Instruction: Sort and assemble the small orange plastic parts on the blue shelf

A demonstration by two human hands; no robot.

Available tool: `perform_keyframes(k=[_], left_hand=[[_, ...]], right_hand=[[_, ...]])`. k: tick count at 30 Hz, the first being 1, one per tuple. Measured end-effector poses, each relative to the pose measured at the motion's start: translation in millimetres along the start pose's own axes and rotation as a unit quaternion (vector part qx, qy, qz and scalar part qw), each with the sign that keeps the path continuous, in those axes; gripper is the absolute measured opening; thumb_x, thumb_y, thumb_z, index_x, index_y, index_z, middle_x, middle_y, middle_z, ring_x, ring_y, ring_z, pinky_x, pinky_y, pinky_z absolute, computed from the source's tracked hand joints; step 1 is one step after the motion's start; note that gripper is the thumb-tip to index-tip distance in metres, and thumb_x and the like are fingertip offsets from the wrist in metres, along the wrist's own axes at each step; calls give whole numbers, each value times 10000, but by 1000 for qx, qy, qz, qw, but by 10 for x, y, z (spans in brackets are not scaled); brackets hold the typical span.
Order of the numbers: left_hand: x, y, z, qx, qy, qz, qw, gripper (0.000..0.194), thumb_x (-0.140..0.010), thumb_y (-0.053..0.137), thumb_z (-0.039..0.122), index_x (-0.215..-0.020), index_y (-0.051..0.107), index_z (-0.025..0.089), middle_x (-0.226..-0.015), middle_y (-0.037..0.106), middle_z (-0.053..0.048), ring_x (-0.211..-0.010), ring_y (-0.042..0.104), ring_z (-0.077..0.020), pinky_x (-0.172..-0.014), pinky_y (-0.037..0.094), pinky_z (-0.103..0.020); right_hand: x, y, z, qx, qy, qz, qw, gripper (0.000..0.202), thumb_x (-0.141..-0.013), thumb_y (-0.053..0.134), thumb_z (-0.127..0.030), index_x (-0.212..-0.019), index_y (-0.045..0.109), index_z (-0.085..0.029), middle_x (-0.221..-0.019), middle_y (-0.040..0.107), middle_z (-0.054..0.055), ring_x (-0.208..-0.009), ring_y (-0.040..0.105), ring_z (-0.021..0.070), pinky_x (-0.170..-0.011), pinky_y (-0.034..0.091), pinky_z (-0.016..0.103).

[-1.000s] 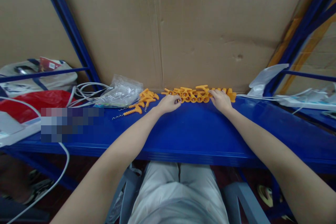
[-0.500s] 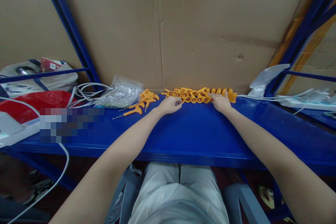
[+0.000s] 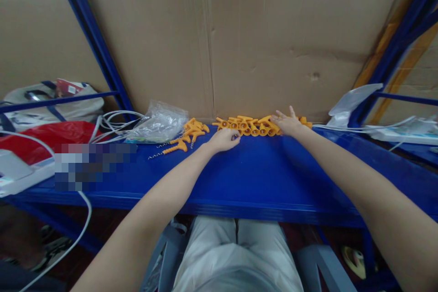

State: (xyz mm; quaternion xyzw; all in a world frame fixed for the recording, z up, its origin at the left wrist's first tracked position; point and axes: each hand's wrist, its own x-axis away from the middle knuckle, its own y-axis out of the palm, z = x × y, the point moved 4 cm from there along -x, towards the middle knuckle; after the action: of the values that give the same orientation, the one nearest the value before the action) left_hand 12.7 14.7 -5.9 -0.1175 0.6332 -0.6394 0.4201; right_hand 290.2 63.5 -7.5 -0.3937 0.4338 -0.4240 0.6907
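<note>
Several yellow-orange plastic pieces with round hollow ends form a stacked row along the cardboard at the back of the blue table. At the row's left end, my left hand has its fingers curled against the front pieces. A small dark spot shows at its fingertips; whatever is in them cannot be made out. My right hand spreads its fingers over the row's right part and hides some pieces. Left of the row lies a loose pile of orange T-handled corkscrews with metal spirals, one corkscrew nearer the front.
A clear plastic bag and white cables lie left of the pile, beside a red bag and a white power strip. Cardboard walls the back. Another power strip sits far right.
My right hand has lifted slightly and its fingers have spread upward over the row. My left hand stays at the row's left end. The view has shifted a little.
</note>
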Motion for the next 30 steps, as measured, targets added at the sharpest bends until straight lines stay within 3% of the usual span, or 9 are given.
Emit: perform_keyframes(k=[5, 10, 15, 21, 26, 30], left_hand=[[-4, 19, -14, 14, -2, 4, 1000, 204, -876, 573, 246, -910, 763, 179, -864, 776, -66, -789, 700, -210, -744, 533, -297], [0, 19, -8, 10, 0, 1, 1000, 214, -882, 565, 250, -913, 767, 185, -841, 772, -55, -771, 695, -198, -746, 533, -292], [6, 9, -5, 9, -12, -8, 1000, 216, -886, 573, 250, -936, 772, 183, -856, 776, -62, -781, 703, -206, -727, 528, -290], [-8, 16, -11, 6, 3, -5, 1000, 201, -883, 573, 252, -881, 761, 180, -816, 764, -60, -758, 690, -201, -749, 534, -300], [-3, 11, -4, -1, 0, -12, 1000, 205, -891, 567, 241, -882, 760, 174, -830, 764, -65, -768, 690, -204, -753, 526, -301], [-2, 8, -1, -5, -4, -15, 1000, 208, -896, 563, 239, -878, 760, 173, -835, 764, -65, -772, 692, -202, -756, 524, -297]], right_hand=[[-317, -9, 120, -8, 30, -24, 999, 540, -901, 588, -198, -1405, 648, -382, -1535, 573, 64, -1537, 349, 351, -1208, -16, 758], [-489, -3, 121, -20, 63, -25, 997, 635, -882, 543, -150, -1494, 571, -319, -1584, 516, 91, -1544, 327, 373, -1171, 38, 814], [-434, 50, 62, -55, 126, -67, 988, 716, -822, 486, -35, -1500, 564, -248, -1650, 415, 137, -1508, 396, 372, -1160, 152, 812], [-313, 63, 82, -84, 166, -71, 980, 634, -823, 482, -54, -1414, 645, -215, -1338, 695, 170, -1289, 619, 337, -1178, 225, 728], [-264, 35, 129, -81, 182, -3, 980, 531, -874, 507, -117, -1377, 659, -190, -1385, 613, 194, -1281, 606, 343, -1129, 375, 613], [-248, 77, 153, -110, 205, 7, 973, 480, -865, 519, -107, -1313, 686, -146, -1389, 580, 232, -1224, 644, 352, -1004, 504, 483]])
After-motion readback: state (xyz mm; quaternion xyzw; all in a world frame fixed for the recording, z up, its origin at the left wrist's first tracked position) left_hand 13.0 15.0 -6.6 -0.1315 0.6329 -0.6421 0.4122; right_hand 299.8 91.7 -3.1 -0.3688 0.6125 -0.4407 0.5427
